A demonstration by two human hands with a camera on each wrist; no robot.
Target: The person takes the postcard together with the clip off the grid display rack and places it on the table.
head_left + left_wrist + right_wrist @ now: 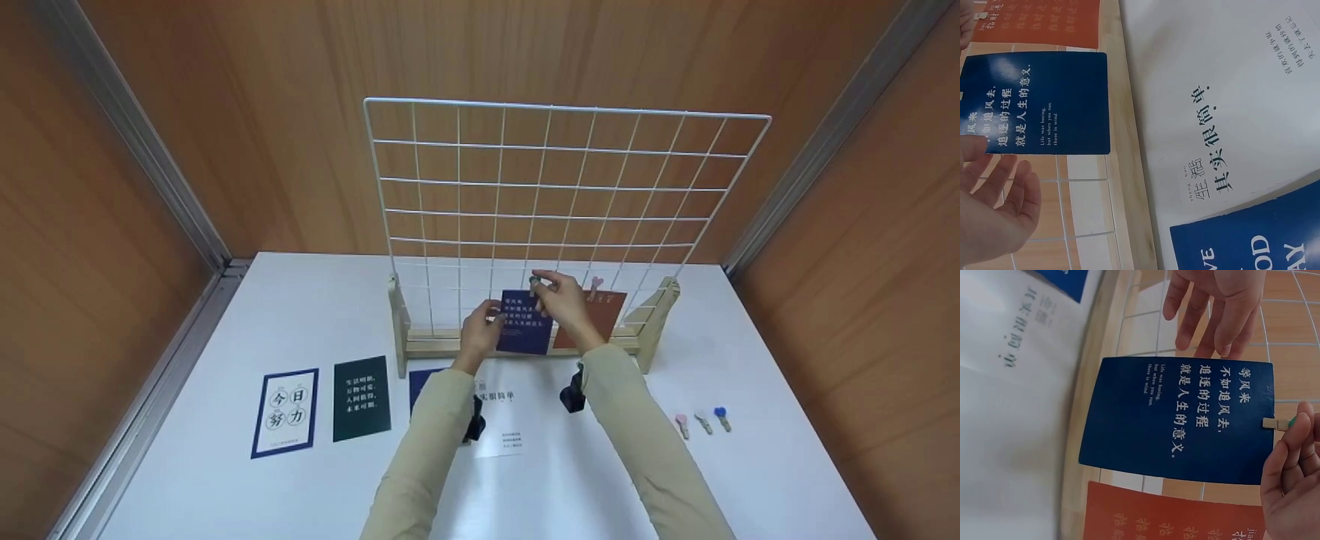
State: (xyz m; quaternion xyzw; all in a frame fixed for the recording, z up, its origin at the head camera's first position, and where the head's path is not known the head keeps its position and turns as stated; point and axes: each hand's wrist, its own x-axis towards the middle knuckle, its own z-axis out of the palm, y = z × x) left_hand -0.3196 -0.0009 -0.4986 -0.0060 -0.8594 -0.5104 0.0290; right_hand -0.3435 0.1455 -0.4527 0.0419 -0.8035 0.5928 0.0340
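A dark blue card point(525, 326) with white writing hangs upright at the lower part of the white wire grid point(568, 109). At its top edge sits a small wooden clothespin point(1275, 423) with a green ornament. My right hand point(562, 304) pinches that clothespin between thumb and fingers. Beside the card's left edge is my left hand point(480, 330), its thumb tip right at the edge and its other fingers loosely extended, spread apart. To the right, an orange-red card point(600, 319) hangs from a pink clothespin point(596, 285), partly hidden by my right hand and wrist.
Wooden feet point(397, 330) hold the grid on the white table point(187, 487). On the table lie a blue-bordered card point(285, 412), a dark green card point(362, 397), a white card point(1230, 107) and another blue card point(1252, 236). Several clothespins point(703, 422) lie at right.
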